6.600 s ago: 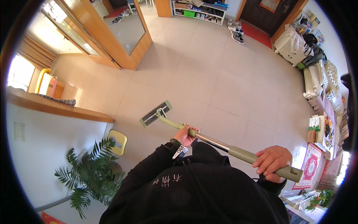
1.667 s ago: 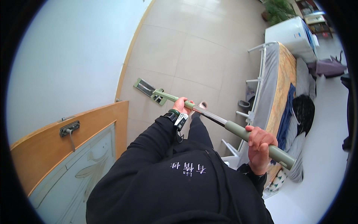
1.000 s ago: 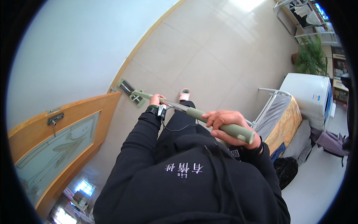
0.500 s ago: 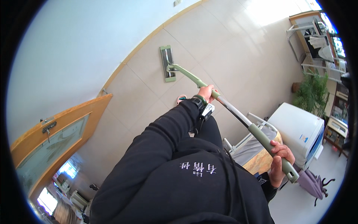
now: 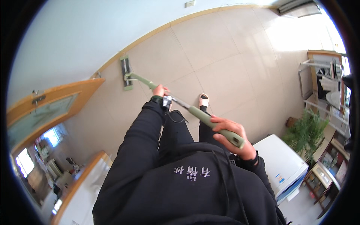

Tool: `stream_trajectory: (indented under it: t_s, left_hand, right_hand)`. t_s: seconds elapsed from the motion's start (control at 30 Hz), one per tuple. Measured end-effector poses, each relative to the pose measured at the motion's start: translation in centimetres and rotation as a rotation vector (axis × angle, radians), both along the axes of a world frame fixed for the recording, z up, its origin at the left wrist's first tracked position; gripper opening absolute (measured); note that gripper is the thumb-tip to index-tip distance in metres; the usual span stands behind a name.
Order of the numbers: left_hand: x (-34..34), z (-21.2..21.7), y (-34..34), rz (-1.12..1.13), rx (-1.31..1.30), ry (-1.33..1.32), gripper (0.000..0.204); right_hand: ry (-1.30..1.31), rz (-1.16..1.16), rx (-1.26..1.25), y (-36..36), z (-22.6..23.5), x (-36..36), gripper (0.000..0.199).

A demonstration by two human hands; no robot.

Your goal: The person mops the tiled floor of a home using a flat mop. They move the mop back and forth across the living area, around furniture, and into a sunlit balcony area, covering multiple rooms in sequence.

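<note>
A flat mop (image 5: 210, 119) with a green and silver handle slants across the view, from its head at the far left to its grip end near my body. My left hand (image 5: 160, 90) is closed around the lower part of the handle. Up at the grip end, my right hand (image 5: 235, 137) wraps the thick green sleeve, thumb on the near side. The rectangular mop head (image 5: 126, 73) lies on the tiled floor (image 5: 210, 48), close to the skirting along the wall.
A wooden door (image 5: 56, 108) with a glass panel stands ajar at left. On the right are a white boxy appliance (image 5: 281, 165), a potted plant (image 5: 307, 129) and a metal-framed rack (image 5: 324, 80) with things on it. My foot in a pale slipper (image 5: 203, 100) shows on the floor.
The mop head has moved left, nearer the door and wall. Both hands have shifted left with the handle, still gripping it. My view has turned, and a slippered foot now shows in front.
</note>
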State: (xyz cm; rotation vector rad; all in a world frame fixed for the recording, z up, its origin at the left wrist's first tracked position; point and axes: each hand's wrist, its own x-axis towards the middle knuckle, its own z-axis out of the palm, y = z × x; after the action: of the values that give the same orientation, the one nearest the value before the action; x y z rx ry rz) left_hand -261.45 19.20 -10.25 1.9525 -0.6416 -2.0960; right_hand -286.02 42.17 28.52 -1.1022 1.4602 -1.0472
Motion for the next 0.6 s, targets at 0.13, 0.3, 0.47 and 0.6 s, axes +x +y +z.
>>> stream_trajectory:
  t_s: [0.13, 0.3, 0.47, 0.6]
  left_hand:
    - [-14.0, 2.3, 9.3, 0.246, 0.122, 0.159, 0.020]
    - [-26.3, 12.0, 16.4, 0.488, 0.310, 0.566, 0.022]
    - [-24.7, 16.6, 16.3, 0.693, 0.184, 0.653, 0.016]
    - [-21.0, 16.9, 16.7, 0.977, 0.076, 0.603, 0.012]
  right_hand:
    - [0.185, -0.152, 0.102, 6.0, 5.0, -7.4, 0.010]
    - [0.465, -0.281, 0.039, 10.7, 13.3, -15.0, 0.030]
    - [0.340, -0.099, -0.183, 8.3, 13.2, -19.3, 0.033]
    - [0.197, 0.153, -0.142, 3.0, 12.9, -21.2, 0.031]
